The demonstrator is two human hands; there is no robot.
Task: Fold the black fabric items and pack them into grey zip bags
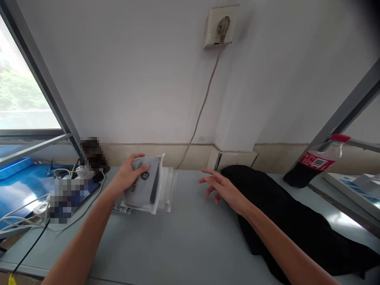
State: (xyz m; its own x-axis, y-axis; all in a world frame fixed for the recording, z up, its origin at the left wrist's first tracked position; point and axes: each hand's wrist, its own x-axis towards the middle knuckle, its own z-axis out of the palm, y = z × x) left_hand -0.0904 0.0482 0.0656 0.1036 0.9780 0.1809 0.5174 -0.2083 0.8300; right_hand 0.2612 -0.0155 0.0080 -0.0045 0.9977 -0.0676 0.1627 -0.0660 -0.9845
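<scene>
My left hand (132, 174) is closed on a frosted plastic bag (145, 184) with dark print and a round dark mark, its thumb lying over the front. Under and behind that bag is a stack of more clear plastic bags (168, 190) on the grey table. Their contents are too blurred to tell. My right hand (218, 186) hovers above the table with its fingers spread, holding nothing. A black cloth (273, 206) lies right beside it, partly hidden under the right forearm.
At the right a cola bottle (317, 160) leans near a metal frame. A phone (86, 196), white cables (99, 188) and a blue surface (18, 190) are at the left. A cord (204, 101) hangs from the wall socket (221, 25) to the table's back edge.
</scene>
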